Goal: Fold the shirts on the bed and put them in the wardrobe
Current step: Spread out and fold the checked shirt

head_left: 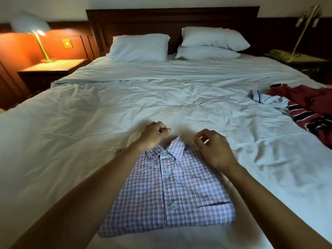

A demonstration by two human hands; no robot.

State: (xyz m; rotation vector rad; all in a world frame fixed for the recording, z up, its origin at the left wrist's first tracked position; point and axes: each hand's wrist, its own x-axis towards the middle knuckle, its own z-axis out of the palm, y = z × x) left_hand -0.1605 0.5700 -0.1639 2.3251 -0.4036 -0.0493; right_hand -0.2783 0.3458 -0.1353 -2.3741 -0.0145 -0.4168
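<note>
A folded pink-and-blue checked shirt [172, 187] lies buttoned side up on the white bed [89, 133], collar pointing toward the pillows. My left hand [154, 134] hovers over the shirt's left shoulder beside the collar, fingers loosely curled, with no cloth seen in them. My right hand [212, 149] is over the right shoulder, its fingers also loosely curled and holding nothing. At the bed's right edge lies a loose heap of clothes: a dark red shirt [309, 97], a red, navy and white striped shirt [309, 117] and a white garment [267, 100].
Three white pillows [138, 47] lean against the dark wooden headboard [172, 18]. A lit lamp [38, 35] stands on the left nightstand [53, 67]. On the right nightstand [309, 60] are a telephone and a brass lamp. No wardrobe is in view.
</note>
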